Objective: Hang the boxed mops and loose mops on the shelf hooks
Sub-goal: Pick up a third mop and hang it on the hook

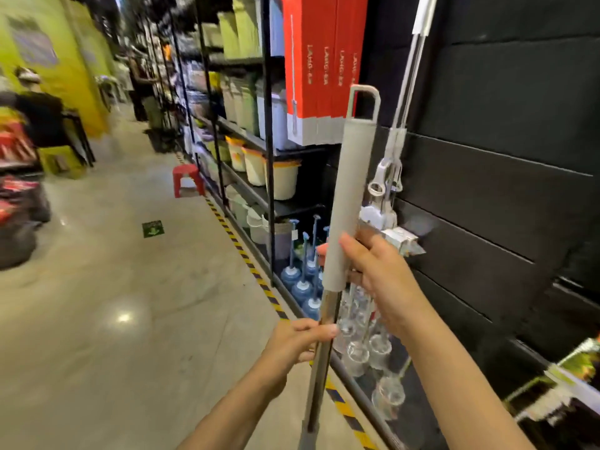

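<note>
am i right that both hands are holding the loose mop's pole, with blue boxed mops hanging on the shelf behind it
Not quite: the boxed mops are red with a white band at the bottom, not blue, as the head view shows. The rest holds: the left hand and right hand both hold the loose mop's pole.

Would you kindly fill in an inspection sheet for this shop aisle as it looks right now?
Surface: black slat wall panel with a white hook bracket; pale polished floor.
Job's things: loose mop held upright, grey grip and hanging loop on top; red boxed mops hanging; another loose mop hanging on the panel.
Clutter: red stool in the aisle.
Grippers: left hand grips the metal pole; right hand grips the mop's grey grip.
Cables: nothing seen.
Surroundings: shelves with buckets, blue plungers, a person far left.
</note>
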